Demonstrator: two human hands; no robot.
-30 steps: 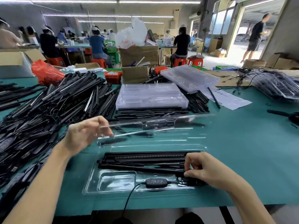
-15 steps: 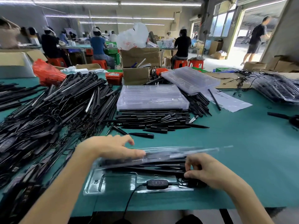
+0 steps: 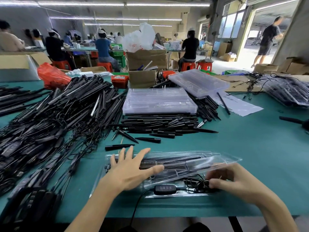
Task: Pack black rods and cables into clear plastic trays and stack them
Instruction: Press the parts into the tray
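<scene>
A clear plastic tray [image 3: 222, 160] lies near the front edge of the green table, its hinged lid folded down over black rods [image 3: 175, 162] inside. My left hand [image 3: 128, 171] presses flat on the left part of the lid with fingers spread. My right hand [image 3: 234, 181] pinches the coiled black cable [image 3: 199, 183] at the tray's front right. An inline black controller [image 3: 164, 189] sits in the tray's front channel, its cord hanging off the table edge.
A big heap of black rods and cables [image 3: 50, 123] fills the left. Loose black spikes [image 3: 163, 124] lie mid-table before two stacks of clear trays [image 3: 158, 101] [image 3: 199, 83]. Packed bags [image 3: 287, 91] sit right; cardboard boxes [image 3: 145, 61] and seated workers behind.
The lid, held up by my left hand a second ago, has come down over the rods, and the hand has flattened on it. My right hand stays at the cable.
</scene>
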